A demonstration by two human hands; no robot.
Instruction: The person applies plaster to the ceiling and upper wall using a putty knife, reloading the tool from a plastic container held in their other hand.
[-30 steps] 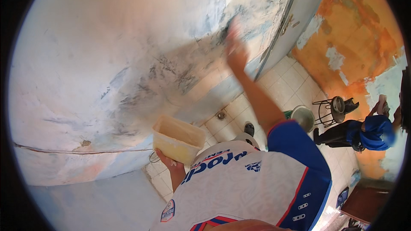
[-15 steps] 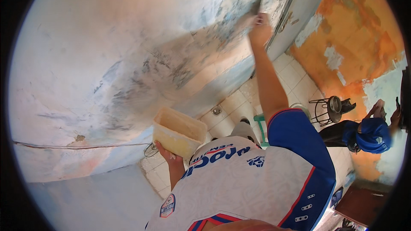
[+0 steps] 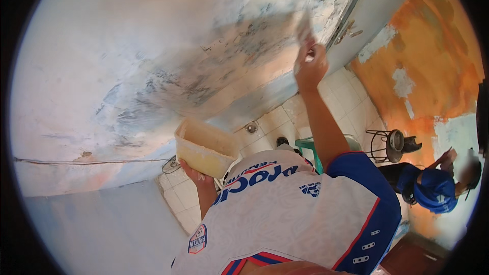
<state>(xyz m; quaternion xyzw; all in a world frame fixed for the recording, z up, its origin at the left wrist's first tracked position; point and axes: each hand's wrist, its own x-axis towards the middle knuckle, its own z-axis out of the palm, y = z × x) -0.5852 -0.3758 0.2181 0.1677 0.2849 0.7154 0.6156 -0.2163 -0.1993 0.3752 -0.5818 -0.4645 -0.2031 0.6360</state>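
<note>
My right hand (image 3: pixel 311 65) is raised in front of the wall, its fingers closed round the handle of a putty knife (image 3: pixel 304 26). Motion blurs the blade, so I cannot tell if it touches the wall (image 3: pixel 168 15). Dark scuffs and pale filler patches mark that wall. Lower and to the left, my left hand (image 3: pixel 199 175) grips the bottom and side of a cream rectangular plastic tub (image 3: pixel 204 158), tilted with its opening toward the wall. Residue coats the tub's inner sides.
A grey door frame (image 3: pixel 351 10) edges the wall at the right. A cable (image 3: pixel 102 162) runs along the lower left wall. Behind my right arm stand a green stool (image 3: pixel 305 145) and a metal-legged stool (image 3: pixel 379 145). A person in blue (image 3: pixel 433 188) stands by the orange wall (image 3: pixel 428 56).
My right hand has come down and away from the upper wall with the putty knife. The tub stays in my left hand. The person in blue has shifted and lowered their hands.
</note>
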